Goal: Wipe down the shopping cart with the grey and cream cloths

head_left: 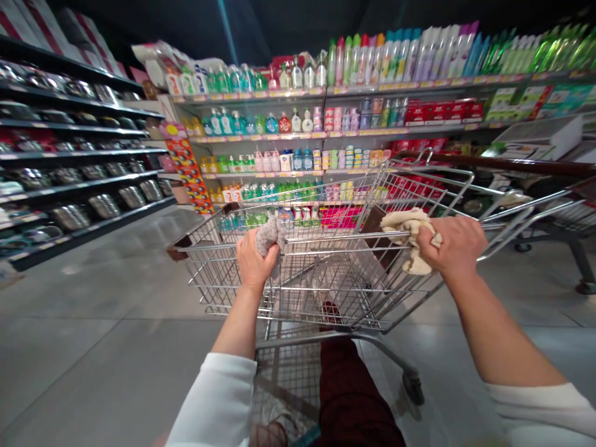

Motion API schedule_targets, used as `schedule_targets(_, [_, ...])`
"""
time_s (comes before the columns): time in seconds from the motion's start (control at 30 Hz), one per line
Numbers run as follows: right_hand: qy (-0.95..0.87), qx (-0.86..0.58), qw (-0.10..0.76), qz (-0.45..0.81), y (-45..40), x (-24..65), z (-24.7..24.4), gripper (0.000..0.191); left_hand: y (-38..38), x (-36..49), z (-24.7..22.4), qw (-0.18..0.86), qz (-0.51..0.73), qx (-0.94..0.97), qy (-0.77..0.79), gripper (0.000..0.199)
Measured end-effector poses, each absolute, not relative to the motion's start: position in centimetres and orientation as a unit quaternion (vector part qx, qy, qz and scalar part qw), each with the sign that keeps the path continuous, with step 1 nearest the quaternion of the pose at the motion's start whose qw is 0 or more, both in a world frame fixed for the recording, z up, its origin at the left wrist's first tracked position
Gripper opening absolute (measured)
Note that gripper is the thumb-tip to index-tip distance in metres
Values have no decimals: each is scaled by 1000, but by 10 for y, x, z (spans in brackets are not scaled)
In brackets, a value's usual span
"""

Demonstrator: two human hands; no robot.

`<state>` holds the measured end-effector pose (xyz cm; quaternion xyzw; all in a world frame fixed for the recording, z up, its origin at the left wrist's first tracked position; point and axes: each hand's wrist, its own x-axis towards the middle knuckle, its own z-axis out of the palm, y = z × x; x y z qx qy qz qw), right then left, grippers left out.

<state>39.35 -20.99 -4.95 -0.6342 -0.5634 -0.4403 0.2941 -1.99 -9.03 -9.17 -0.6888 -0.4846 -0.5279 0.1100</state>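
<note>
A metal wire shopping cart (298, 292) stands right in front of me, its basket showing no goods that I can make out. My left hand (254, 259) is closed around a grey cloth (270, 234), pressed against the cart's top side rail. Farther right, my right hand (454, 245) grips a crumpled cream cloth (414, 239) at the same rail, near the cart's corner. Both cloths wrap partly over the metal. The fingers' far sides are hidden behind the cloths.
Shelves of bottles and spray cans (288, 93) run across the back. Metal pots (105, 205) fill shelving at the left. Another cart (559, 211) with boxes stands at the right. A caster wheel (413, 386) and my leg (349, 391) are below the basket.
</note>
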Motion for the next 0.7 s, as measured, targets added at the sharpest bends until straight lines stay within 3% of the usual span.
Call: schedule_targets(0.7, [-531, -673, 343, -384, -162, 420, -58, 26, -89, -4, -91, 102, -522, -694, -485, 33])
